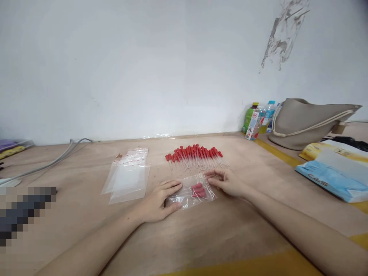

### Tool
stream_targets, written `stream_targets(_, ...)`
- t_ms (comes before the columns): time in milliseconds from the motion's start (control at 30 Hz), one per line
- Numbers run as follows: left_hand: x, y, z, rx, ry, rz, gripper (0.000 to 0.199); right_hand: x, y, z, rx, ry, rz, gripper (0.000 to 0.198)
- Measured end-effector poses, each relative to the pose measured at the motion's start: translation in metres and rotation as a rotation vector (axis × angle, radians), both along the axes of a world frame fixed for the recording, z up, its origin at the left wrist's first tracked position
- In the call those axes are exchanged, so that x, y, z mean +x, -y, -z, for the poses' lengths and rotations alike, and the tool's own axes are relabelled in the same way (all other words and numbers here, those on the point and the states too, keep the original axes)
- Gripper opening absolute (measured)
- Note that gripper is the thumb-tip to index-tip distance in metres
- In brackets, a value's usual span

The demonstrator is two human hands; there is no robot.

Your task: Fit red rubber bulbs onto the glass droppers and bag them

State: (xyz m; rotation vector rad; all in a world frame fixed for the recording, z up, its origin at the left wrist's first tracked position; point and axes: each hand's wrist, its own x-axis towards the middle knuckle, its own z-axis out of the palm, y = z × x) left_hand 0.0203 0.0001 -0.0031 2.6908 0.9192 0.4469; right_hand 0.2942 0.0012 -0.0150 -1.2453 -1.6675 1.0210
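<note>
A clear zip bag [188,201] lies flat on the table between my hands. Inside it are several droppers with red rubber bulbs [198,190], their bulbs toward the right end. My left hand [161,201] rests over the bag's left end, fingers and thumb spread apart on the plastic. At the upper right corner, my right hand [224,183] pinches the bag's edge between thumb and fingers. Just beyond the bag, a row of loose droppers [195,152] lies with red bulbs toward the wall and clear thin tubes toward me.
Several flat clear zip bags [129,180] overlap left of the droppers. Bottles [253,122] and a grey bag [307,122] stand at the back right, with a blue tissue pack [330,180] nearer. A grey cable [54,163] runs along the left. Yellow tape [276,151] crosses the table.
</note>
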Motion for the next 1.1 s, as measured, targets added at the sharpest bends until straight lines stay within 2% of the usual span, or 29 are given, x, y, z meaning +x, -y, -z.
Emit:
stream_targets(100,-0.001,-0.001,-0.001,0.000,-0.064,0.002,0.053,0.023,-0.021,0.000,0.140,0.196,0.342,0.021)
stream_targets(167,-0.001,-0.002,-0.002,0.008,-0.091,0.008,0.053,0.039,-0.039,-0.001,0.112,0.371,0.595,0.018)
stream_targets(300,-0.002,-0.002,-0.002,0.028,-0.094,0.013,0.051,0.063,-0.071,-0.004,0.016,0.458,0.754,0.019)
stream_targets(400,-0.002,-0.002,-0.002,0.036,-0.079,0.025,0.051,0.068,-0.090,-0.006,-0.072,0.496,0.770,0.019)
stream_targets(500,-0.002,-0.002,-0.002,0.047,-0.085,0.029,0.047,0.065,-0.103,-0.007,-0.138,0.512,0.744,0.010)
stream_targets(733,-0.001,0.000,-0.002,0.035,-0.035,-0.010,0.043,0.060,-0.113,-0.006,-0.182,0.426,0.766,0.009)
stream_targets(900,-0.001,0.001,-0.001,0.006,0.014,-0.024,0.044,0.063,-0.091,-0.009,-0.134,0.202,0.746,0.025)
stream_targets(1100,0.000,0.001,-0.001,0.001,0.039,-0.019,0.043,0.042,-0.038,0.001,-0.018,-0.070,0.673,0.055)
